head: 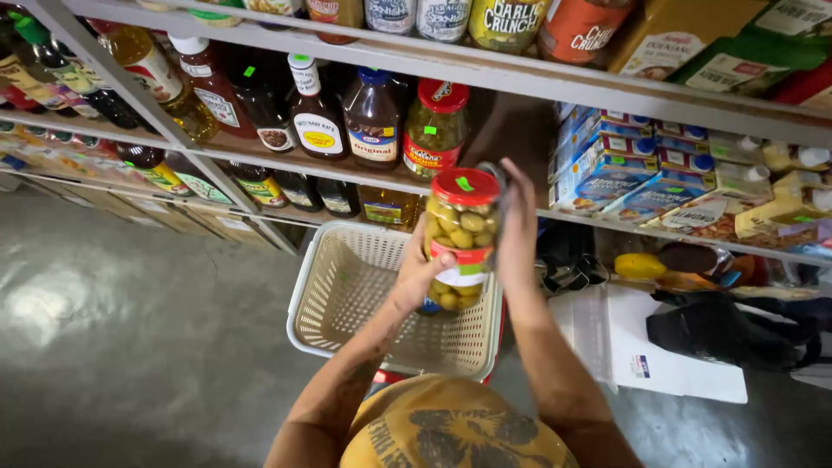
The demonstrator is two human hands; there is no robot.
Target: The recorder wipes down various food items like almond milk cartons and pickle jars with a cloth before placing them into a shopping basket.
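Above the basket [329, 303], both hands grip 1 olive jar [461, 238] upright. Left hand [416, 276] wraps its lower label; right hand [517, 230] presses flat along its far side, below the shelf [485, 68].

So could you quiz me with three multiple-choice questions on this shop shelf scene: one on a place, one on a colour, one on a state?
1. Where is the cream basket?
A. On the top shelf
B. Below the jar of olives, on the floor side of the shelves
C. On the white box

2. What colour is the lid of the jar of olives?
A. Red
B. Blue
C. Black

3. How is the jar of olives held?
A. Lying in the basket
C. Standing untouched on the shelf
B. Upright between the left hand and the right hand

Answers: 1 B, the basket sits under the raised jar; 2 A, the lid is red with a small green sticker; 3 B, one hand grips each side.
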